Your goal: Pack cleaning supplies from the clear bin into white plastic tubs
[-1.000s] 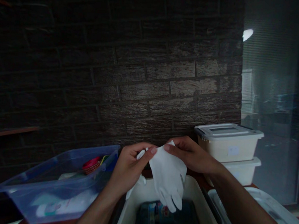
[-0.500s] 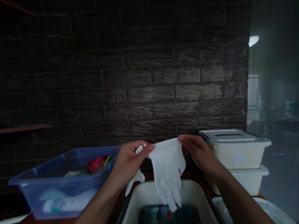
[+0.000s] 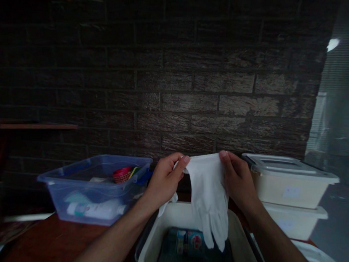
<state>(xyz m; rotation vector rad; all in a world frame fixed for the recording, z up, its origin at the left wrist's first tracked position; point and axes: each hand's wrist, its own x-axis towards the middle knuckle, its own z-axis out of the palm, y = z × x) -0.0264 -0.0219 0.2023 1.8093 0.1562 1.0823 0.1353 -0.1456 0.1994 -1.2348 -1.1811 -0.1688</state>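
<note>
A white glove [image 3: 208, 185] hangs by its cuff between my two hands, fingers pointing down. My left hand [image 3: 168, 176] pinches one side of the cuff between thumb and fingers. Part of a second white glove [image 3: 169, 204] dangles below that same hand. On the other side, my right hand [image 3: 238, 177] grips the opposite corner of the cuff. Beneath the gloves stands an open cream bin [image 3: 179, 211], with a dark package [image 3: 170, 245] bearing a colourful label inside it.
On the left, a clear blue tub [image 3: 94, 216] holds a white bottle [image 3: 99, 209] and a red basket [image 3: 122, 175]. Two lidded cream boxes [image 3: 292, 188] are stacked at right, near a whitish lid [image 3: 316, 258]. A dark brick wall [image 3: 175, 100] rises behind.
The view has swung left, so the tub and boxes sit further right in it. Both hands keep hold of the cuff, and the hanging glove's fingers have spread slightly.
</note>
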